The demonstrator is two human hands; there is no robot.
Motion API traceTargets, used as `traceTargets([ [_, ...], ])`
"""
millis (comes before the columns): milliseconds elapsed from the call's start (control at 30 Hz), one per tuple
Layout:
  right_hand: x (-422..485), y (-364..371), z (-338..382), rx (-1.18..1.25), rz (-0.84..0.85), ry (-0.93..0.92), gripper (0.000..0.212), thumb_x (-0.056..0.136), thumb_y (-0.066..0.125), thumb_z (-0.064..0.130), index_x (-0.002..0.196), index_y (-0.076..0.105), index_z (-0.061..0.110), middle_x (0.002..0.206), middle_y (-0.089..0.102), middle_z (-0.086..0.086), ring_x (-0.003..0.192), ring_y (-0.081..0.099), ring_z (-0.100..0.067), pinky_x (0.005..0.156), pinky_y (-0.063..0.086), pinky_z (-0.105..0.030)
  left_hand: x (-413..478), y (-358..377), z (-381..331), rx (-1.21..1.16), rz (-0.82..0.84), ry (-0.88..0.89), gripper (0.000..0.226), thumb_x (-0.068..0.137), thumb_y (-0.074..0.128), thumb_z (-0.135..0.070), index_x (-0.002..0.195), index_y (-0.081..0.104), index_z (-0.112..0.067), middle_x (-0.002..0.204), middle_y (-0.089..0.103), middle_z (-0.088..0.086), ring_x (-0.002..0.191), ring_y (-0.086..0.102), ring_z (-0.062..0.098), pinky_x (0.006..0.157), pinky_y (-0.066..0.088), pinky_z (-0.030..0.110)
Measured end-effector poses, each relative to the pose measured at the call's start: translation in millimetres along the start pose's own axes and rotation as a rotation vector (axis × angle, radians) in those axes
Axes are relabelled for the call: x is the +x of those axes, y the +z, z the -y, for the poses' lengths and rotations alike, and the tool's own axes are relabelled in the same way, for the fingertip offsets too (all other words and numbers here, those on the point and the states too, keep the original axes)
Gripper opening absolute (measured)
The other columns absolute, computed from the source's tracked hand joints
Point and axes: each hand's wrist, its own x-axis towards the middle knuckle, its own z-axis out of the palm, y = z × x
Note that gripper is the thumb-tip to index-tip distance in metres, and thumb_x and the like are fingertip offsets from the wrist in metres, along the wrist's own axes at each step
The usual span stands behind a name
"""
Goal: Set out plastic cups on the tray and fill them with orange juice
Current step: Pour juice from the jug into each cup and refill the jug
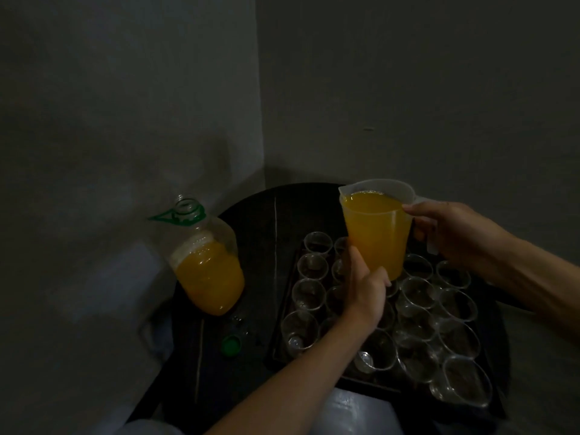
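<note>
Where the two walls (125, 120) meet, the round dark table (257, 221) sits pushed into the corner, so we have no room beyond its far and left edges. The open side is the near one, toward us. Our tray (277, 356) takes up the right half of the table, with its near edge close to the table's near edge. Clear plastic cups (309, 295) stand on it in tight rows, rims almost touching, mouths up, and all look dry in this dim light. Between the tray's left edge and the table's left edge a bare strip runs front to back. Toward the far end of that strip stands the uncapped bottle (204, 243), about half full of orange juice (210, 284) and close to the left wall. Its green cap (230, 344) lies near the tray's near-left corner, apart from both.

We hold the jug (375, 233) raised over the far rows of cups; how much its base clears their rims we cannot tell. Our right hand (455, 233) is wrapped round the handle, fingers (414, 210) curled closed on it. Our left hand (365, 293) cups the lower body from the near-left side, thumb up the wall and fingertips (383, 277) pressed near the base. The jug's long axis is close to vertical, mouth up, with the spout turned left toward the bottle and the handle to the right. Orange juice fills it nearly to the brim.
</note>
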Motion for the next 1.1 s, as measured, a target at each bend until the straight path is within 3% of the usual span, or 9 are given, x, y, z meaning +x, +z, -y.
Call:
traceTargets([
  [133, 3, -3, 0, -0.045, 0.000, 0.039, 0.030, 0.084, 0.070, 0.037, 0.104, 0.063, 0.017, 0.075, 0.053, 0.001, 0.064, 0.048, -0.010, 0.062, 0.037, -0.028, -4, 2, 1, -0.021, 0.011, -0.008, 0.100, 0.077, 0.052, -0.017, 0.162, 0.000, -0.033, 0.163, 0.022, 0.001, 0.147, 0.027, 0.026, 0.121, 0.026, 0.053],
  [300, 6, -5, 0, -0.135, -0.008, 0.036, 0.034, 0.088, 0.065, 0.040, 0.111, 0.066, 0.015, 0.089, 0.054, -0.003, 0.078, 0.041, -0.017, 0.072, 0.033, -0.035, -1, 4, 0, -0.050, -0.008, -0.023, 0.107, 0.068, 0.051, -0.023, 0.161, 0.000, -0.034, 0.164, 0.021, -0.005, 0.148, 0.027, 0.023, 0.122, 0.025, 0.052],
  [500, 13, -7, 1, -0.138, 0.019, 0.062, 0.034, 0.081, 0.071, 0.046, 0.107, 0.068, 0.024, 0.076, 0.064, 0.007, 0.081, 0.046, -0.017, 0.074, 0.037, -0.035, -3, 6, 3, -0.096, -0.060, 0.013, 0.101, 0.067, 0.051, -0.023, 0.159, 0.014, -0.034, 0.155, 0.035, 0.003, 0.139, 0.038, 0.027, 0.118, 0.031, 0.053],
  [667, 20, -8, 1, -0.106, 0.049, 0.057, 0.056, 0.061, 0.084, 0.055, 0.105, 0.073, 0.022, 0.095, 0.064, -0.006, 0.095, 0.047, -0.025, 0.090, 0.040, -0.044, -5, 6, 5, -0.110, -0.060, 0.002, 0.100, 0.067, 0.051, -0.024, 0.160, 0.014, -0.034, 0.157, 0.033, 0.003, 0.140, 0.037, 0.027, 0.118, 0.030, 0.053],
  [733, 20, -7, 3, -0.114, 0.055, 0.060, 0.055, 0.069, 0.081, 0.051, 0.112, 0.072, 0.018, 0.105, 0.067, -0.015, 0.100, 0.049, -0.026, 0.102, 0.041, -0.047, -3, 6, 6, -0.116, -0.060, -0.005, 0.101, 0.067, 0.051, -0.025, 0.160, 0.012, -0.036, 0.158, 0.032, 0.003, 0.141, 0.036, 0.028, 0.119, 0.030, 0.054],
  [833, 22, -7, 3, -0.122, 0.058, 0.060, 0.041, 0.083, 0.071, 0.041, 0.115, 0.066, 0.016, 0.097, 0.061, -0.005, 0.096, 0.044, -0.025, 0.088, 0.039, -0.040, -6, 5, 2, -0.122, -0.052, -0.013, 0.100, 0.068, 0.051, -0.023, 0.160, 0.013, -0.033, 0.156, 0.033, 0.005, 0.140, 0.038, 0.028, 0.118, 0.031, 0.052],
  [933, 23, -5, 4, -0.120, 0.056, 0.083, 0.042, 0.080, 0.072, 0.041, 0.114, 0.065, 0.017, 0.093, 0.063, -0.001, 0.086, 0.048, -0.019, 0.080, 0.038, -0.035, -8, 4, 2, -0.141, -0.052, -0.010, 0.091, 0.080, 0.050, -0.013, 0.161, 0.010, -0.026, 0.156, 0.032, 0.005, 0.140, 0.036, 0.027, 0.118, 0.030, 0.048],
  [1100, 25, -4, 5, -0.133, 0.061, 0.087, 0.047, 0.075, 0.077, 0.045, 0.112, 0.069, 0.018, 0.097, 0.068, -0.001, 0.096, 0.053, -0.022, 0.090, 0.042, -0.042, -7, 6, 4, -0.144, -0.067, -0.021, 0.101, 0.066, 0.050, -0.023, 0.160, 0.013, -0.031, 0.156, 0.034, 0.004, 0.140, 0.036, 0.028, 0.119, 0.030, 0.051],
])
